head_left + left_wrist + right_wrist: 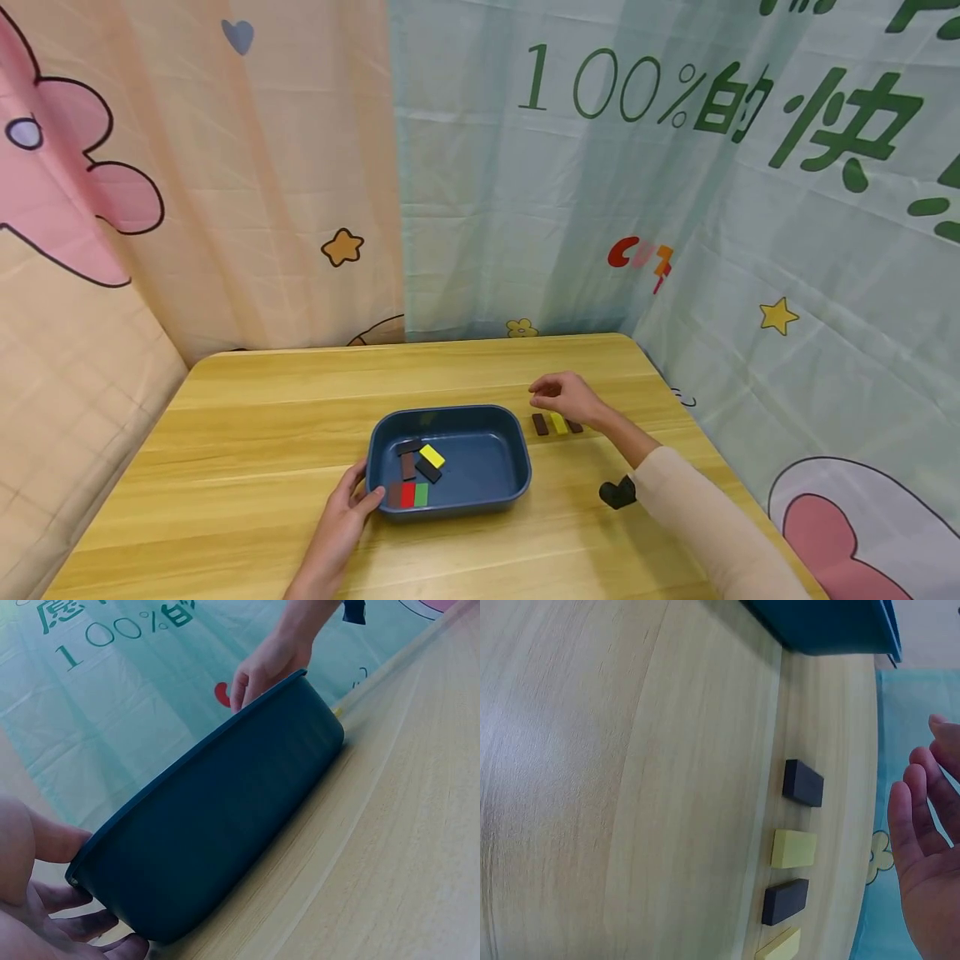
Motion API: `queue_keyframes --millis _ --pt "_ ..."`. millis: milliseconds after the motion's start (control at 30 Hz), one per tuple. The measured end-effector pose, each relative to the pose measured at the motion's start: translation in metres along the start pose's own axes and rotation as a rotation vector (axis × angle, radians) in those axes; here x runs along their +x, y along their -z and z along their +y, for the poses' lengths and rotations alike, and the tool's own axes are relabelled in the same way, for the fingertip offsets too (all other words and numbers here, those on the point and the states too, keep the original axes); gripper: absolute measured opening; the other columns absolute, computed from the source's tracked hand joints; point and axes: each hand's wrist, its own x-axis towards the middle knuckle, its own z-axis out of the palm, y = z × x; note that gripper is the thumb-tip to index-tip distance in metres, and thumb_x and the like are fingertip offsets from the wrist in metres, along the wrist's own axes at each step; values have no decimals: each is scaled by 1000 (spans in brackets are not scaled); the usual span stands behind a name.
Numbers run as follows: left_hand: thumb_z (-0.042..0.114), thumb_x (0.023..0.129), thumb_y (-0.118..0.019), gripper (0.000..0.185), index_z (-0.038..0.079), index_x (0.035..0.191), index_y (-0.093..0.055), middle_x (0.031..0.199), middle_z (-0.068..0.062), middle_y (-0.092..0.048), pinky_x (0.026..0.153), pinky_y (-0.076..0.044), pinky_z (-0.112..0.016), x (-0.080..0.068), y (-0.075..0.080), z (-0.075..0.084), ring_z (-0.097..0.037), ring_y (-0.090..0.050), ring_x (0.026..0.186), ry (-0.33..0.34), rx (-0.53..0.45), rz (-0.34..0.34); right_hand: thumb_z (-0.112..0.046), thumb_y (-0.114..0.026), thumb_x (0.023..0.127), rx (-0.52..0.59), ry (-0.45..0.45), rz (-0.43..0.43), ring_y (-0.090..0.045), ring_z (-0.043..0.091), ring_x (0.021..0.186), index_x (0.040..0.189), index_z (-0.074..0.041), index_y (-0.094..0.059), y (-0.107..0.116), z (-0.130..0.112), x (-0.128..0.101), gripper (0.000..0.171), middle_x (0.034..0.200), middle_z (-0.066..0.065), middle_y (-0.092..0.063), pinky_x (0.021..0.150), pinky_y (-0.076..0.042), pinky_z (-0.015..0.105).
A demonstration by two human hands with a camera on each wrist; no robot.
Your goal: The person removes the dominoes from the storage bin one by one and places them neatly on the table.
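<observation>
My left hand (341, 517) grips the left end of a blue plastic basin (480, 506), its thumb at the rim and its fingers against the outer wall. Inside the basin lie several small blocks: a yellow block (432, 456), a black block (428, 471), a red block (407, 496), a green block (422, 495) and brown ones. Raised above the table to the right of the basin, my right hand (573, 398) has loosely bent fingers with nothing visible in them. Below it runs a row of dark blocks (802, 784) alternating with yellow blocks (793, 848).
The wooden table (262, 433) carries the basin and the row. Printed curtains (480, 183) hang along the table's back and right edges. A black device (617, 493) shows beside the right sleeve (697, 508).
</observation>
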Motion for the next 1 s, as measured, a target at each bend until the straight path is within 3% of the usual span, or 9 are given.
queue_keyframes --millis 267,500,1000 --pt "4 107 -50 60 -5 159 -22 164 -30 -18 120 -25 -58 0 1 0 -53 -20 149 10 5 2 -15 -74 97 21 30 -25 -66 17 90 117 -5 -75 -6 -21 3 23 99 -1 -72 81 -58 33" --pt "5 108 -50 59 -5 159 -23 163 -30 -19 119 -26 -59 1 0 0 -53 -21 148 13 11 -6 -13 -74 97 45 101 -97 -67 17 89 117 -3 -74 -11 -42 8 22 98 0 -72 79 -59 32" --pt "4 108 -49 58 -4 159 -24 163 -29 -20 120 -26 -58 0 0 2 -52 -22 148 15 7 -10 -16 -76 97 -15 210 -205 -68 11 89 112 -6 -76 -33 -75 32 19 98 -4 -73 84 -59 29"
